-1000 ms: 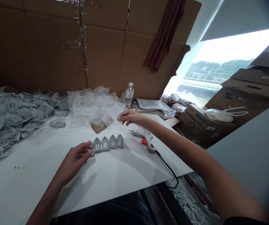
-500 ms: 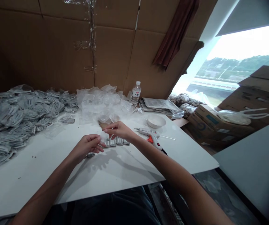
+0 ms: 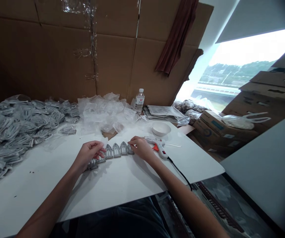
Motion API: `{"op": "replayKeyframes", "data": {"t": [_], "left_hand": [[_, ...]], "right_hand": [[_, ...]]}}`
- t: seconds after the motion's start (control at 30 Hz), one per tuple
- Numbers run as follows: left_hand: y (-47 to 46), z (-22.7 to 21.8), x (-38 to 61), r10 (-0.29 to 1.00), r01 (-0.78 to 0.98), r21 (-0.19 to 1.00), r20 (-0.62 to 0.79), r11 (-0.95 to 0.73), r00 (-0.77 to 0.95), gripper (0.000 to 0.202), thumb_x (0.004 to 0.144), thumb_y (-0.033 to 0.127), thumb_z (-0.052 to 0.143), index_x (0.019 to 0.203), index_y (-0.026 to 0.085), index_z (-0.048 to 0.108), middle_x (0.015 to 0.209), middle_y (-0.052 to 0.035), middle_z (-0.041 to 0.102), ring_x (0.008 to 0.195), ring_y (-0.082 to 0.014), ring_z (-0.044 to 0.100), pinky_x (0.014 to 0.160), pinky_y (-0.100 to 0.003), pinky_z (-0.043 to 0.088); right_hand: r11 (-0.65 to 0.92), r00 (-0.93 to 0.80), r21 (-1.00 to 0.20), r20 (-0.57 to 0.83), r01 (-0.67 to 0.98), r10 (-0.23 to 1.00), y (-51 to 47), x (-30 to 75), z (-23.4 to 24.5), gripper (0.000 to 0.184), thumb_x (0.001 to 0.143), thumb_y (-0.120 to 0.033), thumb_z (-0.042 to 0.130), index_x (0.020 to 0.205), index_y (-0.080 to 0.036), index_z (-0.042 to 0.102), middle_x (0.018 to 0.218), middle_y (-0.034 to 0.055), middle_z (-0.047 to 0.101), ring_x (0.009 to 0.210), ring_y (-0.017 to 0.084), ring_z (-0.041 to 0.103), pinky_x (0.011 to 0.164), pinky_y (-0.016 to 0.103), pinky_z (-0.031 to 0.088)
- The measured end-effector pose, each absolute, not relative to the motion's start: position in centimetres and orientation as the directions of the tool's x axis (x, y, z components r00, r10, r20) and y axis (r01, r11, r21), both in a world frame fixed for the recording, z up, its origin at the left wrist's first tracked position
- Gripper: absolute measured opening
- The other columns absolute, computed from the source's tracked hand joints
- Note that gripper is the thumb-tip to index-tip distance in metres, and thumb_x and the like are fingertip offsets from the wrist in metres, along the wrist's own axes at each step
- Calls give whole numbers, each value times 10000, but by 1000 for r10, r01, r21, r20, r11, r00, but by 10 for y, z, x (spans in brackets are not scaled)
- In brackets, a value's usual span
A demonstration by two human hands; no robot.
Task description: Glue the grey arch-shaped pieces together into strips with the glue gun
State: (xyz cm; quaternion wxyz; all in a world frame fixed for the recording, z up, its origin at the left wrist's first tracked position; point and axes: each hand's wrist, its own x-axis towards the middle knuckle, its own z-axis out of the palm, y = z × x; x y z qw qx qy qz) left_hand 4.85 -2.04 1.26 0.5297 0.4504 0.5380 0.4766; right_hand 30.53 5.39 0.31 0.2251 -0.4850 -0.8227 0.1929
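Observation:
A row of small grey, pointed-arch pieces (image 3: 116, 150) lies curved across the white table between my hands. My left hand (image 3: 89, 153) is over the left end of the row, fingers curled, with a whitish translucent scrap of plastic (image 3: 105, 141) at its thumb and fingertips. Some arch pieces lie partly hidden under that hand. At the row's right end, my right hand (image 3: 140, 147) has its fingertips pinched beside the last arch piece; whatever is between them is too small to make out. Just right of it lies a white glue gun (image 3: 161, 150) with an orange trigger.
Bagged grey pieces (image 3: 20, 125) are heaped at left. Crumpled clear bags (image 3: 105, 110), a water bottle (image 3: 139, 100) and flat stacked packs (image 3: 162, 110) stand along the back. A white bowl (image 3: 161, 129) sits behind the glue gun, whose cord (image 3: 181, 170) crosses the table's front edge.
My right hand has moved right, away from my left hand, to the row's right end. The left hand has shifted slightly left, keeping the translucent plastic. More of the row shows.

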Motion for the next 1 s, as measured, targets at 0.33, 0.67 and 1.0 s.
{"op": "replayKeyframes", "data": {"t": [0.33, 0.67, 1.0], "left_hand": [[-26, 3, 54, 991, 30, 991, -129, 128, 31, 485, 690, 585, 753, 821, 132, 642, 808, -81, 704, 581, -120, 623, 488, -193, 407], [-27, -3, 62, 985, 72, 988, -142, 135, 95, 476, 717, 579, 736, 840, 131, 631, 784, -55, 699, 562, -102, 614, 495, -193, 398], [-23, -7, 59, 990, 73, 991, -120, 114, 79, 372, 834, 477, 684, 865, 116, 603, 780, -19, 674, 569, -71, 584, 488, -177, 408]], "right_hand": [[429, -426, -602, 158, 674, 891, 41, 298, 3, 235, 764, -251, 701, 978, -156, 716, 1095, 73, 646, 1066, 185, 551, 1030, 362, 398], [304, -547, -894, 81, 330, 833, 36, 251, 1, 437, 826, -520, 590, 926, -99, 648, 900, 55, 646, 767, 78, 560, 683, 192, 450], [312, -474, -850, 85, 425, 877, 62, 265, -9, 407, 958, -478, 517, 997, -87, 624, 894, 40, 611, 769, 71, 562, 727, 222, 498]]}}
